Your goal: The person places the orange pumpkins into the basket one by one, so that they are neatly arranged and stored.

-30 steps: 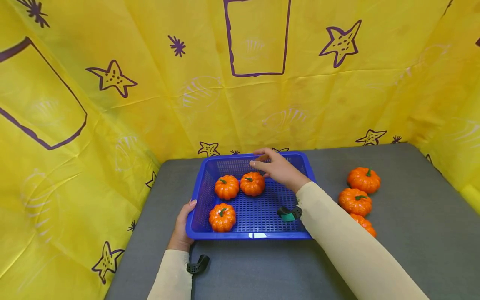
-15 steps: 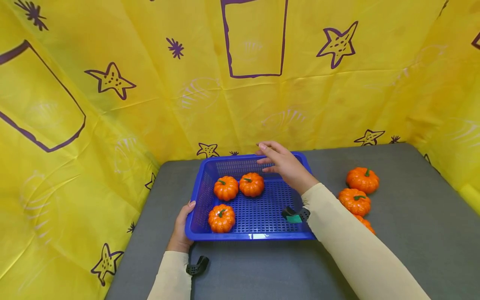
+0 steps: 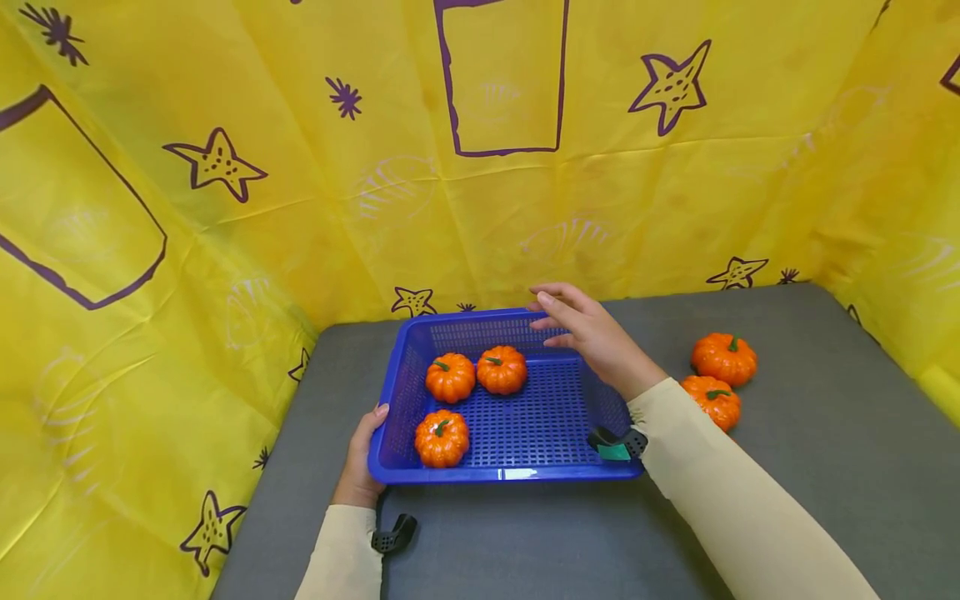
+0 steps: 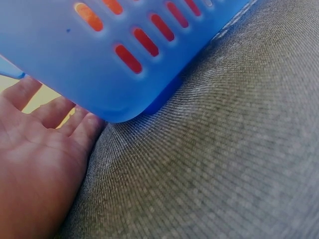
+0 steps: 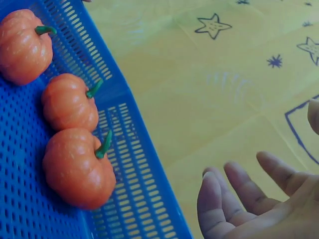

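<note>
A blue plastic basket [image 3: 510, 475] with slotted walls stands on the grey table. My left hand [image 3: 362, 454] holds its left side, thumb at the rim; in the left wrist view, the fingers [image 4: 52, 112] reach along the outer wall. Inside the basket sit three orange toy pumpkins with green stems: one at the back left [image 3: 450, 377], one right beside it [image 3: 502, 370], and one at the front left [image 3: 442, 438]. Over the back right of the basket hovers my right hand [image 3: 592, 333], fingers spread and holding nothing.
Right of the basket, two more pumpkins show on the table, one farther back [image 3: 724, 359] and one partly behind the right sleeve [image 3: 714, 403]. A yellow printed cloth [image 3: 495, 225] hangs around the table's back and sides.
My right hand has moved right, away from the pumpkins in the basket, and its fingers have spread. The right sleeve now hides a third pumpkin on the table. My left hand stays put.
</note>
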